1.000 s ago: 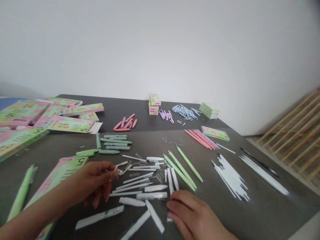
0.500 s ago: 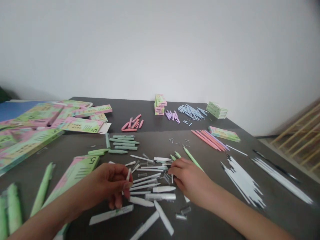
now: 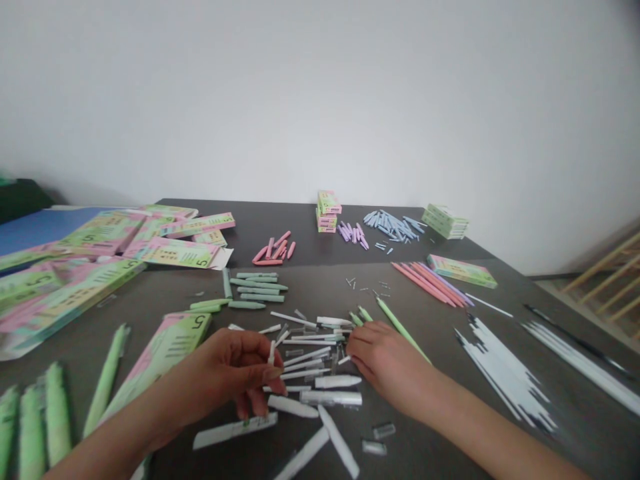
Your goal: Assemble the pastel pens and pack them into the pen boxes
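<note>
My left hand (image 3: 245, 373) is closed, with a short white pen part (image 3: 271, 352) upright between thumb and fingertips. My right hand (image 3: 385, 357) reaches down over the right side of a pile of white pen parts, fingers curled together. By its fingertips lies a small white piece (image 3: 345, 360); whether the fingers grip it or something else is hidden. The pile between the hands has thin white sticks (image 3: 306, 359), thicker white barrels (image 3: 338, 381) and clear plastic caps (image 3: 374, 447). Light green pens (image 3: 400, 327) lie just beyond my right hand.
Pen boxes (image 3: 165, 252) heap at the left, and one box (image 3: 165, 353) lies beside my left forearm. Grey-green barrels (image 3: 257, 289), pink barrels (image 3: 274, 250) and blue parts (image 3: 393, 223) lie farther back. White refills (image 3: 505, 373) and coral pens (image 3: 430, 283) are at the right.
The view has turned slightly left, so everything sits farther right. The small white piece by my right fingertips has gone from upright to tilted. My left hand still holds its white part.
</note>
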The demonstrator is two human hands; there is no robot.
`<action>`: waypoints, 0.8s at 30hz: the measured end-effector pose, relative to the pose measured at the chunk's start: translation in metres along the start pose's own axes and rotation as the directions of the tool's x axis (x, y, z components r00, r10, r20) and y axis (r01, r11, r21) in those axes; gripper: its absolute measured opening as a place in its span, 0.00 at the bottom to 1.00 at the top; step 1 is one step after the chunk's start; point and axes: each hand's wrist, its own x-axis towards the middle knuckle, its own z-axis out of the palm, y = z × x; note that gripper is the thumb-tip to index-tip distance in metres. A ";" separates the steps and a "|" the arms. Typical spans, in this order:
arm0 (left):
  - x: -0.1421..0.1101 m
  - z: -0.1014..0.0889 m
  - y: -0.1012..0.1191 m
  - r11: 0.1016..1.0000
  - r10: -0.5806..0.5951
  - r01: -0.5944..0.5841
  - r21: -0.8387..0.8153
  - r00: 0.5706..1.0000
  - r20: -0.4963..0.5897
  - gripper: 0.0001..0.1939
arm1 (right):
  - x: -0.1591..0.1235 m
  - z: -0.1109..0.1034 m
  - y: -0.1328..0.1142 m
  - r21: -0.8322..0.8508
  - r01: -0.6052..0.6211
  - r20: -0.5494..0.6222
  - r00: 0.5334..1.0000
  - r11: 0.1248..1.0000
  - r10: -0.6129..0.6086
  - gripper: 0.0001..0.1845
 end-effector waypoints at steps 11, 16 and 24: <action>0.003 0.000 -0.004 0.998 0.057 -0.058 -0.024 0.997 -0.045 0.12 | 0.000 -0.019 -0.012 0.590 -0.009 -0.240 0.953 0.807 0.187 0.11; 0.004 0.011 -0.003 0.998 0.045 -0.039 0.058 0.994 -0.103 0.12 | 0.021 -0.014 -0.047 0.934 -0.120 -0.007 0.936 0.338 0.352 0.02; -0.009 0.017 0.016 0.986 0.164 -0.142 0.086 0.914 -0.370 0.14 | 0.067 -0.009 -0.069 0.985 -0.093 0.035 0.931 0.144 0.364 0.07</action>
